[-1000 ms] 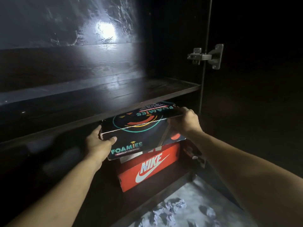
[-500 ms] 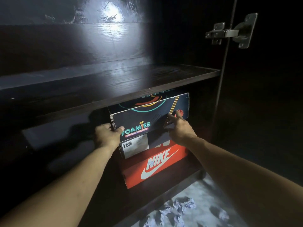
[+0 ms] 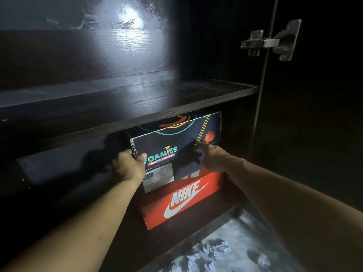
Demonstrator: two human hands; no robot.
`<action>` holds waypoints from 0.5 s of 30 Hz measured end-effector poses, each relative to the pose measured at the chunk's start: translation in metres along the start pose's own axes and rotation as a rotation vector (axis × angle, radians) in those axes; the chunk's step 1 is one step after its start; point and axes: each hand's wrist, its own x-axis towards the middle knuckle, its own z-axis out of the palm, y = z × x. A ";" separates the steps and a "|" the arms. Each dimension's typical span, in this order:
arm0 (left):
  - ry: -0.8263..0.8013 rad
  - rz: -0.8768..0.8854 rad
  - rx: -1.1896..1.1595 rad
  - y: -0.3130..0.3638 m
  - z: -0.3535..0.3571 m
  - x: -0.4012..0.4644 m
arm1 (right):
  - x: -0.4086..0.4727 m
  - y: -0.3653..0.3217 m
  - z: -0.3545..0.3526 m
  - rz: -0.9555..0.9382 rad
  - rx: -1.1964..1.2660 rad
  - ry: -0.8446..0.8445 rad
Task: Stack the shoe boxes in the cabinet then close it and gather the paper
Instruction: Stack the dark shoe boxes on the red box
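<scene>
Shelf [image 3: 176,107] sits just above the Foamies box [image 3: 176,142]; left side open.

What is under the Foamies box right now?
Under the Foamies box sits a dark box with a white label, resting on the red Nike box. The left hand covers its left end.

the dark cabinet floor [image 3: 196,218] carried a red nike box [image 3: 182,201], and two more boxes were stacked on that. the dark wooden shelf [image 3: 125,107] ran just above the stack. crumpled paper [image 3: 214,252] lay on the pale floor [image 3: 261,232] outside
</scene>
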 end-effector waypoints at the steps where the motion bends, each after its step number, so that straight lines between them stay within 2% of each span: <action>1: -0.012 -0.018 0.014 0.003 -0.002 -0.003 | -0.003 0.001 -0.001 0.010 0.020 0.003; 5: -0.151 -0.097 0.070 0.013 -0.013 -0.022 | -0.027 0.005 -0.014 0.054 -0.022 0.016; 12: -0.650 -0.129 0.254 0.050 -0.038 -0.097 | -0.120 0.020 -0.078 0.170 -0.057 0.002; 15: -0.854 -0.029 0.338 0.076 -0.045 -0.139 | -0.172 0.032 -0.107 0.221 -0.069 -0.004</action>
